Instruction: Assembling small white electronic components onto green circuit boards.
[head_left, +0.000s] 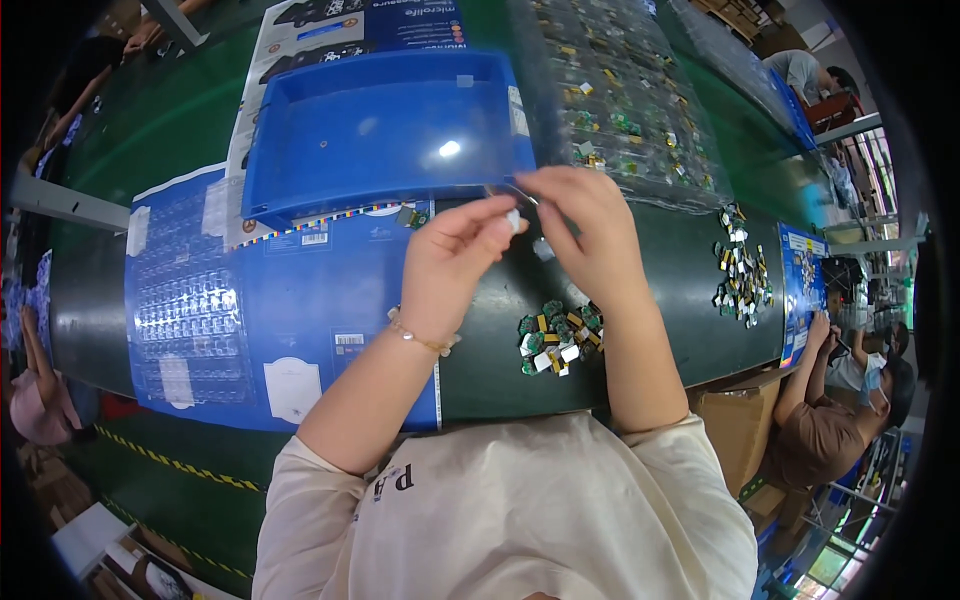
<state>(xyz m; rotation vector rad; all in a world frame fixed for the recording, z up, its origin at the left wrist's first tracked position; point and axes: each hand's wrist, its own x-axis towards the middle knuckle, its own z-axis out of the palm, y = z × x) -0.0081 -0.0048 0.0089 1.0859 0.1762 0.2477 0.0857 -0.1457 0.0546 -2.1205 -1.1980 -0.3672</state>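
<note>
Just in front of the blue bin's near wall, my two hands meet. My left hand (452,258) is closed, pinching a small white piece (514,218) between thumb and fingertips. My right hand (592,228) is closed around a thin shiny metal tool (526,195), perhaps tweezers, whose tip lies close to the white piece. Between my forearms on the dark green table rests a pile of small green, gold and white electronic parts (560,338). One pale small piece (543,249) shows beside my right thumb. The blue bin (350,203) holds only a few tiny bits.
Clear blister trays (640,120) with similar parts stand at the far right. Another parts pile (742,272) lies to their near side. At left, a clear blister tray (190,325) sits on blue printed cardboard (300,335). A cardboard box (738,425) and a co-worker (825,430) are at right.
</note>
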